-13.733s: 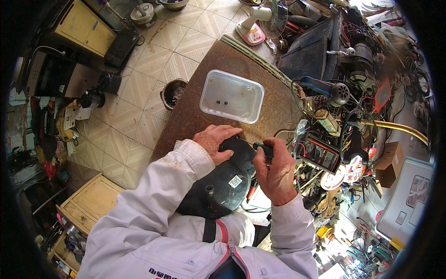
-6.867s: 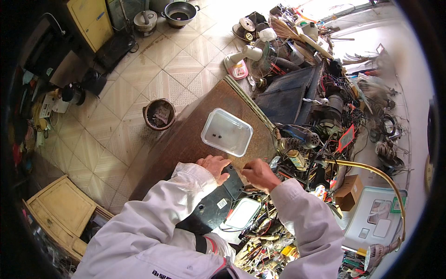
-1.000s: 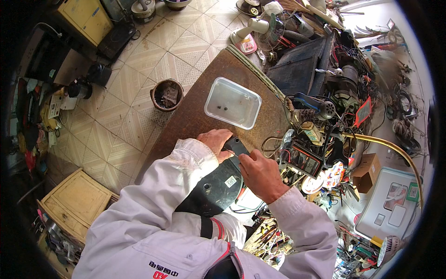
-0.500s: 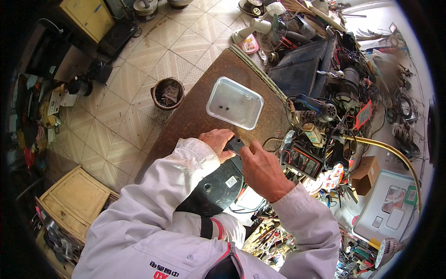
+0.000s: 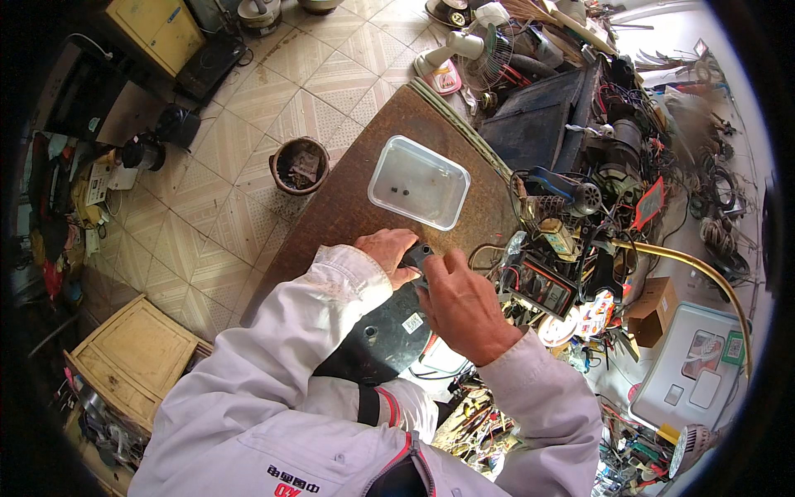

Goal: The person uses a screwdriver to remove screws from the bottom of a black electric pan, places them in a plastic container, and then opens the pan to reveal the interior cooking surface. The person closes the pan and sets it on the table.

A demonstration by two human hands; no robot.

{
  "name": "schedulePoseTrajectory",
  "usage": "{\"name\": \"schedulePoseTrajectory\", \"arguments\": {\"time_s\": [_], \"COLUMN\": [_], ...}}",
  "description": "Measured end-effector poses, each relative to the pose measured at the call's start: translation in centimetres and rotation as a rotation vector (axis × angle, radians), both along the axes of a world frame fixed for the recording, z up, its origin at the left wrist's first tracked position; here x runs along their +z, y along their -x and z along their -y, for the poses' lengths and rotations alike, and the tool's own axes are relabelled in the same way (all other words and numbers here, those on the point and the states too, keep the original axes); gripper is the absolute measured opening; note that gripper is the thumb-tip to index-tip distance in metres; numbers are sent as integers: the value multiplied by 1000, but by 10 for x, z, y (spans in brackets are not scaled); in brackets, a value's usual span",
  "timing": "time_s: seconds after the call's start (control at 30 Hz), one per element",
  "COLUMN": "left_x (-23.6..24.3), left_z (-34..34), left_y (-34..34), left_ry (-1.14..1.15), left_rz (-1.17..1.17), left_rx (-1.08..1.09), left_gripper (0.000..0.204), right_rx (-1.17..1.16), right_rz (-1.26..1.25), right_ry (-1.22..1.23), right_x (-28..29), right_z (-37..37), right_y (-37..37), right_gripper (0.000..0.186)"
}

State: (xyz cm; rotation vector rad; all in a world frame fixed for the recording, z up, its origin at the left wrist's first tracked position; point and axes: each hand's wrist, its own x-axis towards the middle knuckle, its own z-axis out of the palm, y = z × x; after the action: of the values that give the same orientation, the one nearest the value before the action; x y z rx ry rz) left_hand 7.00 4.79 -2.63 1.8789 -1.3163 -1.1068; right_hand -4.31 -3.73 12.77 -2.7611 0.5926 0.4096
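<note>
My left hand [image 5: 383, 252] is curled over the far edge of a black plastic casing [image 5: 368, 352], with its thumb pressed to the surface. My right hand [image 5: 464, 302] is closed just right of it, over the casing's upper part; what it grips is hidden beneath the fingers. A clear plastic container [image 5: 421, 170] lies beyond both hands on the rusty-brown tabletop [image 5: 331, 215], holding small dark pieces [image 5: 400, 191].
A multimeter [image 5: 542, 286], a tangle of cables and tools, and a curved brass lamp arm [image 5: 679, 255] crowd the right. A pot [image 5: 286, 170] stands on the tiled floor, left of the table. A fan [image 5: 489, 58] is at the back; a wooden cabinet [image 5: 124, 356] sits lower left.
The dark green screwdriver handle seen earliest in my right hand is now out of sight. Over the last second that hand has shifted and turned slightly; my left hand stays on the casing.
</note>
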Motion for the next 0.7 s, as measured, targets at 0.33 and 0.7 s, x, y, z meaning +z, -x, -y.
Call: {"name": "schedulePoseTrajectory", "arguments": {"time_s": [0.33, 0.7], "left_x": [6, 4], "left_z": [1, 0], "left_y": [-2, 0], "left_ry": [-11, -1], "left_rz": [-5, 6], "left_rx": [-14, 4], "left_gripper": [64, 62], "right_rx": [-2, 66], "right_rz": [25, 190], "right_ry": [-82, 12], "right_x": [5, -4], "right_z": [2, -3], "right_y": [6, 7], "right_gripper": [13, 14]}}
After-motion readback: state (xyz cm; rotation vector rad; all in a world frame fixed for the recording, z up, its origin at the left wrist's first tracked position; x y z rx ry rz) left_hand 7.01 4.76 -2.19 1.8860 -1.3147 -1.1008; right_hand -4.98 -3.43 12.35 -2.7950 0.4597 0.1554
